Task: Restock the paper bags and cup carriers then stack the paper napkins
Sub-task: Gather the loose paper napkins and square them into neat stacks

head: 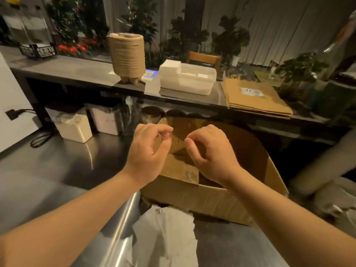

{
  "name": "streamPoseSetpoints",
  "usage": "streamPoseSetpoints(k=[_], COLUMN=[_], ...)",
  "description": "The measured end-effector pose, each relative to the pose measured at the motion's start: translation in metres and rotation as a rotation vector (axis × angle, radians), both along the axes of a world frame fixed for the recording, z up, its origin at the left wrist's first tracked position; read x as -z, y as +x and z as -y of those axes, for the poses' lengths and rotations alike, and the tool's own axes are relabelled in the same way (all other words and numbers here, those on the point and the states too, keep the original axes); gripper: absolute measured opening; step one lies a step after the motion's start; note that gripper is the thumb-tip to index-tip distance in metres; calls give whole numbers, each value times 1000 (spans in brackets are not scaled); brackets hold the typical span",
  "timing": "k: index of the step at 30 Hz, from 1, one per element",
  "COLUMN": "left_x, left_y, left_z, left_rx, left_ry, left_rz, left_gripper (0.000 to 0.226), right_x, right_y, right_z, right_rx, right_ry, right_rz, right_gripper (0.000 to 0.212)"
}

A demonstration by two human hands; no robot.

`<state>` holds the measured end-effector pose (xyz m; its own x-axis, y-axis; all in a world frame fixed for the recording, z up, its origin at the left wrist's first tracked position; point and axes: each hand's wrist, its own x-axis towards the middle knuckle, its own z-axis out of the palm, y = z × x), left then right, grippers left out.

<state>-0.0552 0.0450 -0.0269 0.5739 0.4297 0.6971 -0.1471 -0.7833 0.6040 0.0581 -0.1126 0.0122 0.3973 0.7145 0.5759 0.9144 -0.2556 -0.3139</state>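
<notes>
An open cardboard box [212, 199] sits in front of me with brown paper items [181, 168] inside. My left hand [150, 151] and my right hand [212, 153] hover over the box, side by side, fingers loosely curled and holding nothing. On the raised dark counter behind stand a tall stack of pulp cup carriers [127, 54], a block of white paper napkins [187, 77] and a flat pile of brown paper bags [254, 97].
A steel worktop [67, 166] spreads to the left with two lidded white containers [73, 125] and a black cable [40, 137] at its back. Crumpled white paper [163, 237] lies below the box. Plants and a bottle [335, 49] crowd the right side.
</notes>
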Motion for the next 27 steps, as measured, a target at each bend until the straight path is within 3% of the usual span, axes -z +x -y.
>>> streamPoseSetpoints(k=[3,6,10,14,17,21,27], left_x=[45,96,161,209,222,226,233], left_y=[-31,-58,-81,-87,-79,-69,-65], left_z=[21,43,65,73,84,98,124], left_rx=[-36,-18,-31,-155,-133,-167,-93], left_ry=[84,86,-63,-61,-138,-174,-170], left_rz=[82,55,-272,-727,-885,-877,-815], left_gripper=[20,14,10,42,57,61,59], right_x=[44,85,142,203,241,267,266], right_y=[-16,-32,-49,-62,-66,-72,-72], right_z=[22,40,64,84,92,99,110], right_rx=[-117,-192,-270,-108,-30,-48,144], right_ry=[98,171,170,-131,-334,-315,-44], right_rz=[175,224,219,-5,-145,-364,-752], right_gripper=[24,24,21,30,52,61,58])
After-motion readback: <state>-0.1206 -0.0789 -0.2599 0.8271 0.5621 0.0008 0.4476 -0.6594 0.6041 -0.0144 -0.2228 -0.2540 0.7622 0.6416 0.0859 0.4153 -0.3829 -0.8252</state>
